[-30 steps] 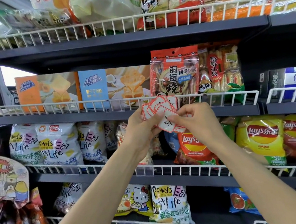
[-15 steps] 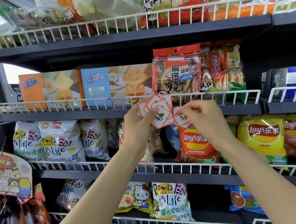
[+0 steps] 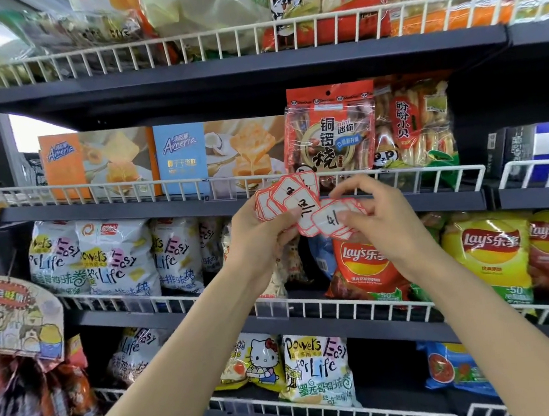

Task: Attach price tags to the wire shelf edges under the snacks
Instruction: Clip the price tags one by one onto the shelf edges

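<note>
My left hand [image 3: 258, 233] grips a fanned stack of red-bordered white price tags [image 3: 287, 197] in front of the second shelf's white wire edge [image 3: 123, 188]. My right hand [image 3: 373, 218] pinches a few more tags [image 3: 333, 219], the front one marked 41, pulled a little to the right of the stack. A clear tag holder [image 3: 219, 189] hangs on that wire edge just left of my hands. Another clear holder [image 3: 271, 307] hangs on the wire edge of the shelf below.
Orange and blue Ameria boxes [image 3: 181, 156] and a red snack bag [image 3: 329, 128] stand on the second shelf. Lay's chip bags [image 3: 487, 254] and white Powers Easy Life bags [image 3: 116, 253] fill the shelf below. A cartoon hanging sign [image 3: 12, 317] sticks out at the left.
Both hands stayed in front of the second shelf edge. My right hand has drawn a few tags rightward off the stack, so the tag marked 41 faces me.
</note>
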Tool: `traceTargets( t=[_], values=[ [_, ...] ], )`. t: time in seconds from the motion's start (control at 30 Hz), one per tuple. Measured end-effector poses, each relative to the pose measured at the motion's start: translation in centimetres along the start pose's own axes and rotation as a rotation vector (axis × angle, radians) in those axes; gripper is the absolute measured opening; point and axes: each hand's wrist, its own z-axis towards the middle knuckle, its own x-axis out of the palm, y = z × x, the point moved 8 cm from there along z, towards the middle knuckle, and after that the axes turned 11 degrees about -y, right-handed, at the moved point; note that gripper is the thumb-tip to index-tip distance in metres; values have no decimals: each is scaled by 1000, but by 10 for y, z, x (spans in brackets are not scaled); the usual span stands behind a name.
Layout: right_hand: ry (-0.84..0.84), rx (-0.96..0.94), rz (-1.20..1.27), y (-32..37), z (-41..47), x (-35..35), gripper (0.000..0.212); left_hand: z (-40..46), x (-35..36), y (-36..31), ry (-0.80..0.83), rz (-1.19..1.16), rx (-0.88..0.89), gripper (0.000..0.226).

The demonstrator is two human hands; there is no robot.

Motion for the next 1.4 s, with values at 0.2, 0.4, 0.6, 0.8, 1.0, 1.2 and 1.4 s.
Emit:
traceTargets(
  t=[0.2, 0.4, 0.6, 0.8, 1.0, 1.2, 1.4],
  values=[
    [-201, -127, -274, 6, 3, -14, 26, 1, -2, -2, -5, 25, 8, 34],
    [-124, -198, -317, 13, -1, 3, 18, -3, 5, 1, 60, 59, -1, 35],
    [-13, 1, -75, -6, 3, 8, 9, -1, 1, 3, 30, 10, -46, 18],
    [-185, -54, -124, -11, 8, -17, 16, 5, -9, 3, -21, 26, -32, 26],
    [-81, -161, -203, 0, 8, -1, 29, 5, -4, 0, -7, 30, 13, 25],
    [-40, -164, -239, 3, 6, 8, 27, 4, -2, -2, 10, 21, 47, 30],
    [-14, -137, -147, 6, 4, 17, 22, 3, 3, -2, 56, -19, 36, 31]
  ],
)
